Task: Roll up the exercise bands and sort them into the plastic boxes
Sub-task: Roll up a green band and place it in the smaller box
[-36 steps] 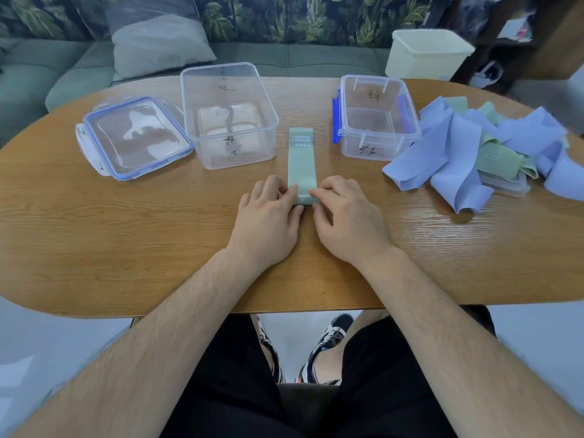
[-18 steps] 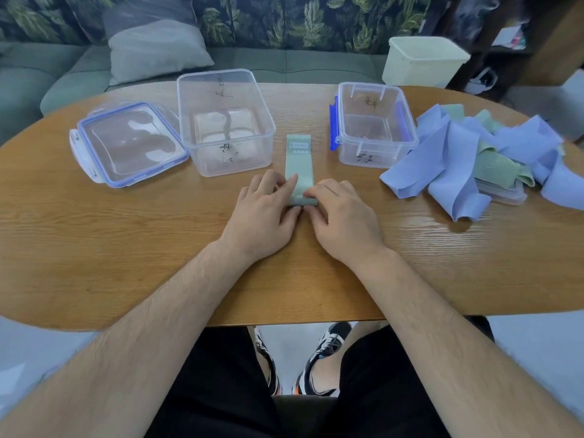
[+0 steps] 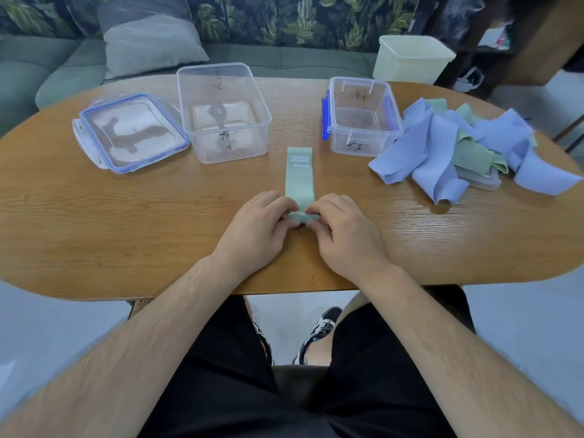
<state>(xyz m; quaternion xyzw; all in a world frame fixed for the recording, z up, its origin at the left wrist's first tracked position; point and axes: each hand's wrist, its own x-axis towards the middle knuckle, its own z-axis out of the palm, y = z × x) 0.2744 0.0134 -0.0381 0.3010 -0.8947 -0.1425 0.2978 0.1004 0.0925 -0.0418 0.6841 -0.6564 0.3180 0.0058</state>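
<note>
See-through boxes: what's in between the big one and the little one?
In the head view, mostly bare table lies between the big box and the little box; only the green band pokes its far end in.

This looks like a living room in a home. Behind the oval wooden table [image 3: 126, 232] stands a grey-green sofa [image 3: 63, 67] with a grey cushion [image 3: 148, 45] on it. Above the sofa is a dark leaf pattern [image 3: 284, 20] — fabric or wallpaper, I cannot tell. At the far right, a pale plastic bin [image 3: 410, 58] stands beside a dark wooden shelf [image 3: 493, 36].
</note>
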